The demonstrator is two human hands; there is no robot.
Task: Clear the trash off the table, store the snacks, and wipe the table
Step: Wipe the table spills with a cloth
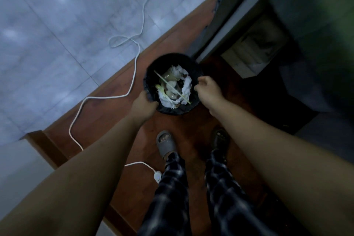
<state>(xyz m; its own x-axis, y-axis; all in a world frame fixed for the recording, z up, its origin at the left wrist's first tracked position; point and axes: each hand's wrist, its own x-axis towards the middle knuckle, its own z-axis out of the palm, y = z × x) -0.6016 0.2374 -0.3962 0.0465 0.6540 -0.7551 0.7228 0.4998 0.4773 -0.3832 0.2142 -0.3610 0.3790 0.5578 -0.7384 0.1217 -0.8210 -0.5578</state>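
Trash (175, 87) fills the black bin (173, 63) on the brown floor (107, 118), just in front of your two feet. Your left hand (144, 103) holds the bin bag's near edge. Your right hand (207, 87) pinches its right edge. White papers and two thin sticks lie inside.

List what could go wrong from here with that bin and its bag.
1. The long thin stick lies across the trash and reaches the black bag; gathering the bag could let it poke through.
2. The left hand and right hand grip opposite edges of the bag; pulling unevenly may tip the bin and spill the white tissues.
3. The white cable runs along the floor near the feet, a possible trip hazard.
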